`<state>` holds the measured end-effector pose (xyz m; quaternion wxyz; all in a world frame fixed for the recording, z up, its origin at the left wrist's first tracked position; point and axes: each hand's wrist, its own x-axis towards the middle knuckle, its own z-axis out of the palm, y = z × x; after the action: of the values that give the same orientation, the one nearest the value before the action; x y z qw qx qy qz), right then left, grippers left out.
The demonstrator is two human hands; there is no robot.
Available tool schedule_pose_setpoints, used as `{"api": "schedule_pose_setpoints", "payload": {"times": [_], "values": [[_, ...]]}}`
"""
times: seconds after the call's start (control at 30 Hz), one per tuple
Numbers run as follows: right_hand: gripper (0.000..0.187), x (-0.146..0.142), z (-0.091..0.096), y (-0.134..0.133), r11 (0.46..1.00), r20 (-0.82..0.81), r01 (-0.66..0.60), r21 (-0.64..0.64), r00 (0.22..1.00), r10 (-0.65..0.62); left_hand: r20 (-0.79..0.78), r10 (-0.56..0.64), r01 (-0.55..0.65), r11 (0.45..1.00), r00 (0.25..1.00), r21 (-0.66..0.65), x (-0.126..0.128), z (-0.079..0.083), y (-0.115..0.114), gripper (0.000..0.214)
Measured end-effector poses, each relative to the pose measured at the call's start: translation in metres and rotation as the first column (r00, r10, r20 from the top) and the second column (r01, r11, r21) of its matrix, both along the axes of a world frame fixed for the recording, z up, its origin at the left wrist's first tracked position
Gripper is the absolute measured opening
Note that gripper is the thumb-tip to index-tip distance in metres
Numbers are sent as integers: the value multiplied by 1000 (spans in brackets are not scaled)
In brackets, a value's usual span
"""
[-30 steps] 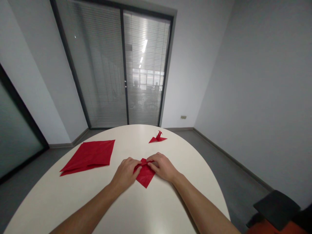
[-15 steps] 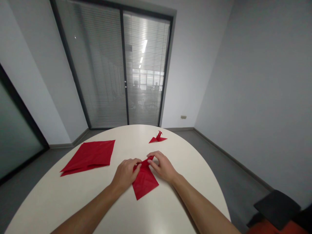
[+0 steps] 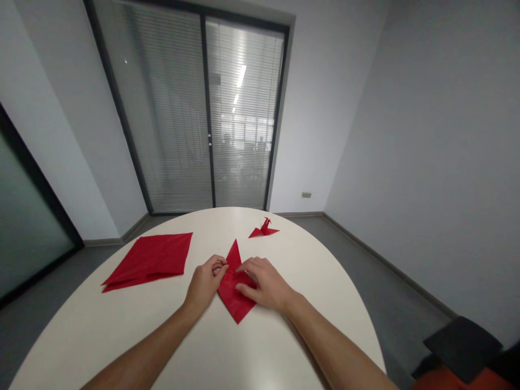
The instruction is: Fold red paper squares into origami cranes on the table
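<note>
A red folded paper [image 3: 233, 287] lies on the white round table [image 3: 264, 346] in front of me, one long point sticking up and away from me. My left hand [image 3: 204, 283] pinches its left edge with curled fingers. Flat on the paper's right side lies my right hand [image 3: 264, 284], fingers stretched out and pressing down. Farther back stands a finished red paper crane [image 3: 264, 228], out of reach of both hands.
A stack of red paper sheets [image 3: 149, 259] lies on the table's left side. Glass doors with blinds [image 3: 203, 119] stand beyond the table. A dark chair part [image 3: 461, 346] shows at the lower right, past the table's edge.
The paper has been opened out: a long point now reaches away from me where a small folded flap was. Both hands shifted slightly along the paper's sides.
</note>
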<state>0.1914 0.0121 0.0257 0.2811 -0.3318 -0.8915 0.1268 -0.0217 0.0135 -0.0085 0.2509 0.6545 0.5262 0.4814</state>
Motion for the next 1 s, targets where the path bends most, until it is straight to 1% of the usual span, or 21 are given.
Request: {"api": "schedule_pose_setpoints", "payload": {"times": [0.07,0.13,0.2,0.27,0.33,0.4,0.43,0.5,0.57,0.63,0.77,0.87,1.0], "values": [[49,-3,-1,-3,998,72,-63,-14,995,64,15,14,-14,1000,1000,-5,-1,-1,2,15],[63,-3,-4,-3,995,115,-91,-40,989,95,-45,56,-57,998,997,-16,-2,-3,3,15],[67,0,-6,-1,994,134,-89,-69,986,98,-168,116,-121,993,979,-17,-4,-4,3,14],[69,4,-6,1,992,143,-72,-100,986,86,-297,167,-172,985,940,7,-4,-5,2,14],[71,8,-5,3,991,156,-53,-124,985,72,-413,192,-185,981,890,56,-5,-5,1,15],[74,10,-3,3,991,168,-37,-130,984,59,-493,211,-170,977,844,127,-5,-5,0,17],[75,10,-3,4,991,170,-32,-126,984,53,-518,208,-143,976,830,162,-4,-5,-1,18],[74,10,-3,4,993,161,-30,-112,986,48,-549,154,-45,977,822,207,-3,-5,-2,22],[71,10,-5,5,994,141,-42,-101,988,56,-580,67,64,977,812,203,-1,-6,-2,27],[69,10,-6,5,993,119,-63,-97,990,74,-616,8,118,980,788,163,1,-8,-3,30],[61,13,-6,6,991,91,-85,-100,991,94,-660,-17,103,991,751,91,1,-13,-4,33],[59,18,-5,9,990,95,-91,-107,990,101,-670,6,76,993,743,94,0,-16,-3,34],[63,29,-8,18,990,104,-80,-120,990,92,-662,17,78,991,749,113,-2,-18,-1,34]]}}
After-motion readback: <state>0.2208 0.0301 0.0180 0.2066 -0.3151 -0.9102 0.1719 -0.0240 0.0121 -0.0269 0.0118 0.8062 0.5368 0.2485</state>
